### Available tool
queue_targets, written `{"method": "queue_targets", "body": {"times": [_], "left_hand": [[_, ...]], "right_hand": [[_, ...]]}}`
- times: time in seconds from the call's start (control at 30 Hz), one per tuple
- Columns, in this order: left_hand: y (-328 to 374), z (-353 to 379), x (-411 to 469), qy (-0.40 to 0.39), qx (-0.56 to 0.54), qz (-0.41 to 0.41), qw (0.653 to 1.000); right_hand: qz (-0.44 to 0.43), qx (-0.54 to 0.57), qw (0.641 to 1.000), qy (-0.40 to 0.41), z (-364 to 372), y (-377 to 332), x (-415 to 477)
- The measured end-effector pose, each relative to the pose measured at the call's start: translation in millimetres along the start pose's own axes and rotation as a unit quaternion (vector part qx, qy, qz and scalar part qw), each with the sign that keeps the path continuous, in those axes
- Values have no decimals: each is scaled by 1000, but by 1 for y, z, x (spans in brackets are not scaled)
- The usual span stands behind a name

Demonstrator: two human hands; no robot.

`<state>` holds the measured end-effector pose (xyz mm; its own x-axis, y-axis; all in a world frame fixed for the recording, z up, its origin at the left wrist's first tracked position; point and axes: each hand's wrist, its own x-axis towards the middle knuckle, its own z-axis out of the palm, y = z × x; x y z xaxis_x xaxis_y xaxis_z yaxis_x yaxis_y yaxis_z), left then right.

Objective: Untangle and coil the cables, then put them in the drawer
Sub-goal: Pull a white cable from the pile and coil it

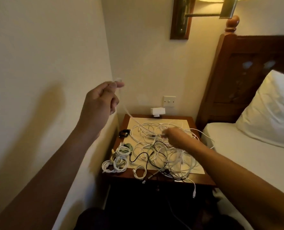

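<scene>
Cables lie in a loose white-and-black tangle on the nightstand, right under the right hand, whose curled fingers dip into the strands, too blurred for me to tell whether they pinch one. Raised well up and to the left, the left hand pinches the plug end of a white cable between thumb and fingertips, the cord slanting down from them into the tangle. Coiled bundles sit left of the heap, below the left fingers.
</scene>
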<state>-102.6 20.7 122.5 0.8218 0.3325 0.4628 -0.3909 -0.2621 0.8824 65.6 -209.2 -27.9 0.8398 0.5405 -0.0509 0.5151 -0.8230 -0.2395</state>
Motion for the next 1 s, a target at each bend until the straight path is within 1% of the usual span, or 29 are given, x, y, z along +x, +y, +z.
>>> {"method": "queue_targets", "body": {"times": [0.07, 0.13, 0.23, 0.33, 0.47, 0.5, 0.53, 0.6, 0.63, 0.67, 0.7, 0.73, 0.8, 0.87, 0.93, 0.97, 1.0], "left_hand": [[-19, 2, -4, -12, 15, -23, 1000], [-35, 4, -9, -21, 41, -40, 998], [-48, 4, -12, -26, 57, -58, 996], [-54, 4, -10, -23, 73, -72, 994], [-62, 5, -7, -20, 73, -87, 993], [-64, 6, -7, -22, 69, -92, 993], [-66, 8, -8, -26, 65, -97, 993], [-68, 11, -10, -33, 54, -108, 992], [-69, 12, -12, -36, 49, -113, 992], [-69, 13, -14, -39, 45, -116, 991], [-70, 14, -15, -40, 42, -118, 991], [-69, 15, -17, -41, 39, -118, 991], [-67, 17, -19, -41, 36, -116, 992], [-65, 18, -21, -37, 28, -114, 992], [-61, 18, -22, -37, 18, -111, 993], [-60, 19, -23, -39, 17, -110, 993], [-58, 20, -24, -40, 17, -107, 993]], "right_hand": [[-22, 46, 994, 98, -33, -9, 19], [-70, 68, 978, 182, -70, -20, 35], [-144, 62, 952, 263, -121, -35, 51], [-175, 42, 933, 311, -162, -41, 65], [-177, 34, 921, 346, -186, -41, 71], [-172, 33, 928, 329, -184, -42, 69], [-168, 25, 944, 283, -178, -43, 65], [-157, -38, 979, 125, -160, -42, 58], [-144, -81, 985, 56, -151, -41, 54], [-134, -107, 985, 21, -143, -38, 52], [-128, -101, 986, 24, -137, -35, 52], [-124, -68, 989, 50, -133, -32, 52], [-133, 14, 980, 148, -131, -28, 55], [-152, 69, 952, 257, -133, -27, 56], [-158, 128, 914, 350, -133, -25, 53], [-163, 138, 908, 361, -131, -23, 50], [-173, 121, 921, 328, -126, -20, 48]]}}
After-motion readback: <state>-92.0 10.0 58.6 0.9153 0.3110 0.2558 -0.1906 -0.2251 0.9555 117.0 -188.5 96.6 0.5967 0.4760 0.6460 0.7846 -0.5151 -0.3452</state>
